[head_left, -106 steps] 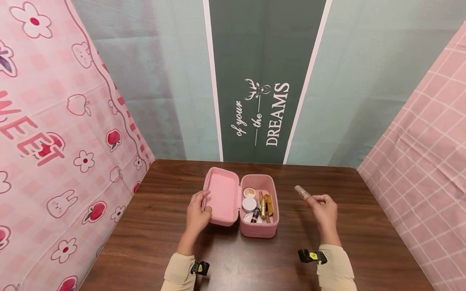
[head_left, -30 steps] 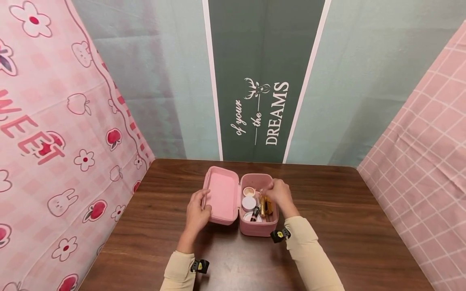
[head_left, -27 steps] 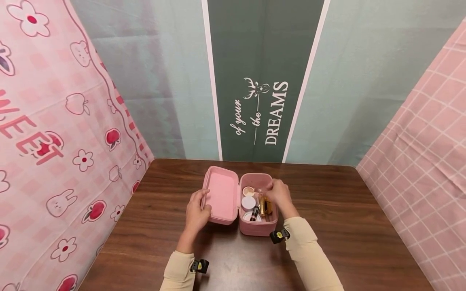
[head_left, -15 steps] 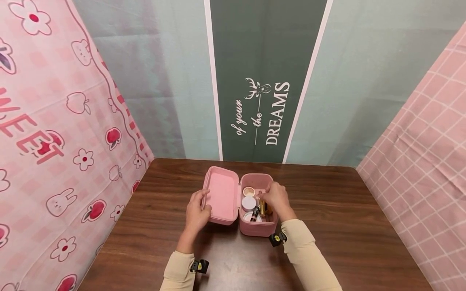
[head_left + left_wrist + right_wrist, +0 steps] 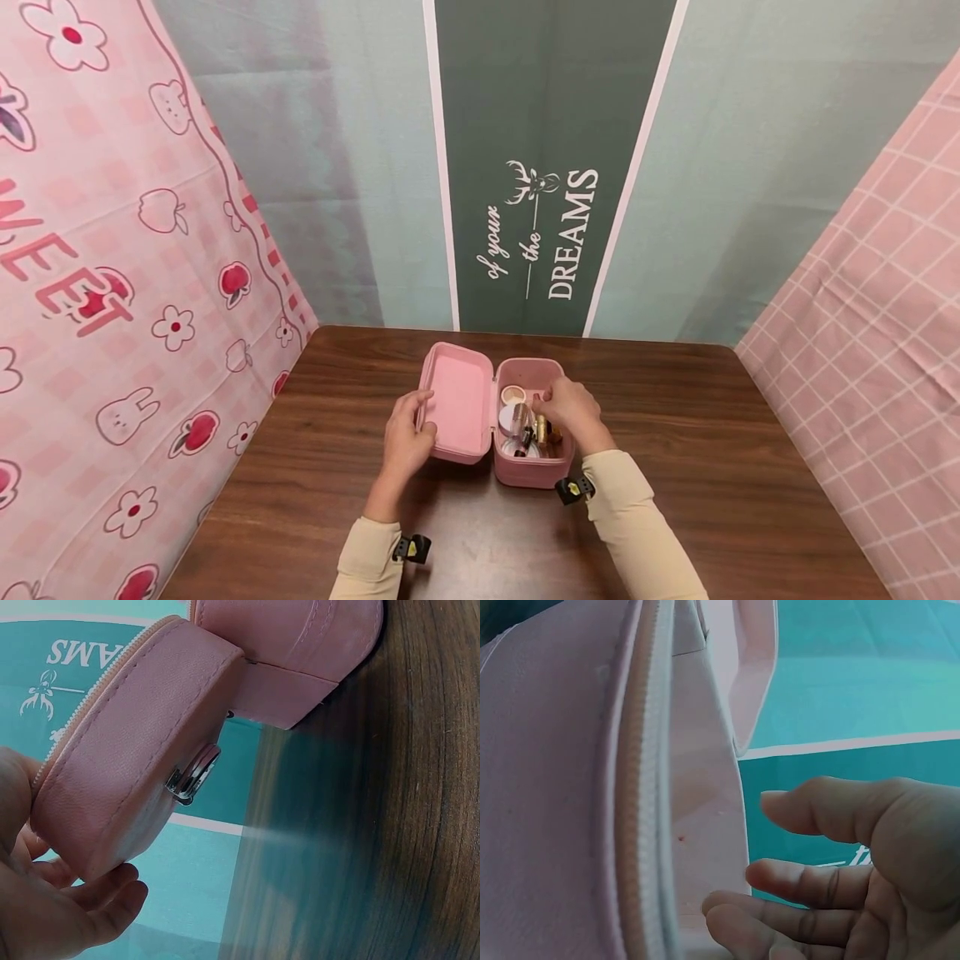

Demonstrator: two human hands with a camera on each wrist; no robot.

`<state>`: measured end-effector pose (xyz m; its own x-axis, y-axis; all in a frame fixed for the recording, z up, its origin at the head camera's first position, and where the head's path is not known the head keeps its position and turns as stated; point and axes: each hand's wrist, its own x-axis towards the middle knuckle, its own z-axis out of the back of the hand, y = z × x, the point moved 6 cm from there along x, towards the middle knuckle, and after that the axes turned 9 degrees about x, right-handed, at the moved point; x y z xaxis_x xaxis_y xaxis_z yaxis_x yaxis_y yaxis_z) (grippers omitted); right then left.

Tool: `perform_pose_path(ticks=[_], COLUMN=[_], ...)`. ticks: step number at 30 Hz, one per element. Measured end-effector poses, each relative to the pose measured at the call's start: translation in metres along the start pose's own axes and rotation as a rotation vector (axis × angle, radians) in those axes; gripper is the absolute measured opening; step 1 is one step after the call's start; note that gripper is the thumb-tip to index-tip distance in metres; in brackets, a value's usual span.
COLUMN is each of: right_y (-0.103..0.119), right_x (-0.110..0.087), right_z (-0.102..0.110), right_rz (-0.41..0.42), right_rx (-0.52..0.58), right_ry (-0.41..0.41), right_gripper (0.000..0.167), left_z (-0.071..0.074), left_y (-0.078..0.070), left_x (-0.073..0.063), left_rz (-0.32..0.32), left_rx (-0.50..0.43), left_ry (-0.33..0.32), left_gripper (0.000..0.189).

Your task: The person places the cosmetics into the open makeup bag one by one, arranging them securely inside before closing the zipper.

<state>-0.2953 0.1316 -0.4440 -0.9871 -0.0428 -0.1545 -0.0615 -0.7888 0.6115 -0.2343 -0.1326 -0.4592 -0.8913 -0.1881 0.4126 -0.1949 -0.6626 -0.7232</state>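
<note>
A pink zip-up cosmetic case (image 5: 532, 476) stands with its lid (image 5: 459, 400) folded out to the left. My left hand (image 5: 408, 435) grips the lid's outer edge; in the left wrist view, the thumb lies by the zip and the fingers curl under the lid (image 5: 127, 750). Over the case's right side is my right hand (image 5: 572, 408), and in the right wrist view its thumb and fingers are apart with nothing between them. A small clear-and-pink tube (image 5: 521, 418), like lip gloss, lies across a white-lidded jar (image 5: 506, 419) inside.
Also in the case are a round beige compact (image 5: 513, 395), a gold tube (image 5: 542, 430) and other small cosmetics, partly covered by the right hand. The case stands on a dark wooden table (image 5: 690, 433), with hanging cloths behind and at both sides.
My right hand carried the tube from the table's right side into the case and let go of it; the tube now lies on the jar. The left hand stays on the lid.
</note>
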Motion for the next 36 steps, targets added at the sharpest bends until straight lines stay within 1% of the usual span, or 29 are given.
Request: perform_pose_path(ticks=[7,10,13,15,17,19,20,22,24,26,28,30,31,33,34,35,36], right_y=[-0.002,-0.005,-0.01,-0.013,-0.015,-0.021,-0.024,-0.034,-0.045,-0.054,-0.061,-0.067,-0.07,-0.075,-0.077,-0.08,-0.082], right_x=[-0.001,-0.007,-0.016,-0.023,-0.031,-0.038,-0.041,-0.046,-0.049,-0.052,-0.054,-0.057,-0.057,-0.058,-0.058,-0.057,-0.057], right_z=[0.001,0.001,0.001,0.0,0.0,0.0,-0.001,-0.005,-0.01,-0.016,-0.02,-0.023,-0.025,-0.03,-0.033,-0.037,-0.04], right_rz=[0.018,0.043,0.121,0.2,0.283,0.34,0.353,0.354,0.33,0.302,0.296,0.307,0.312,0.318,0.313,0.307,0.297], right_rx=[-0.003,0.041,0.123,0.186,0.235,0.278,0.301,0.359,0.424,0.49,0.557,0.62,0.641,0.682,0.694,0.697,0.692], right_ry=[-0.02,-0.051,-0.101,-0.137,-0.169,-0.194,-0.194,-0.174,-0.144,-0.11,-0.097,-0.091,-0.088,-0.083,-0.081,-0.078,-0.076], right_gripper=[0.031,0.03,0.023,0.02,0.022,0.029,0.034,0.05,0.065,0.077,0.084,0.09,0.093,0.1,0.104,0.106,0.108], left_z=[0.001,0.001,0.001,0.002,0.002,0.001,0.001,-0.002,-0.004,-0.007,-0.007,-0.011,-0.013,-0.016,-0.02,-0.023,-0.024], left_y=[-0.004,-0.004,-0.004,-0.002,-0.001,0.001,0.003,0.005,0.008,0.009,0.004,0.004,0.005,0.006,0.01,0.014,0.014], left_x=[0.001,0.0,-0.004,-0.008,-0.012,-0.016,-0.018,-0.021,-0.024,-0.027,-0.029,-0.032,-0.034,-0.037,-0.038,-0.039,-0.039], left_rz=[-0.033,-0.033,-0.023,-0.005,0.022,0.062,0.081,0.13,0.189,0.25,0.302,0.323,0.326,0.32,0.316,0.309,0.305], left_rx=[-0.001,-0.016,-0.058,-0.107,-0.153,-0.19,-0.204,-0.253,-0.338,-0.456,-0.557,-0.63,-0.65,-0.657,-0.656,-0.661,-0.661], left_ry=[-0.021,-0.036,-0.073,-0.102,-0.125,-0.127,-0.123,-0.096,-0.063,-0.032,-0.015,-0.007,-0.004,-0.009,-0.012,-0.017,-0.022], left_gripper=[0.046,0.046,0.046,0.048,0.052,0.057,0.06,0.064,0.068,0.07,0.069,0.067,0.067,0.066,0.067,0.068,0.068])
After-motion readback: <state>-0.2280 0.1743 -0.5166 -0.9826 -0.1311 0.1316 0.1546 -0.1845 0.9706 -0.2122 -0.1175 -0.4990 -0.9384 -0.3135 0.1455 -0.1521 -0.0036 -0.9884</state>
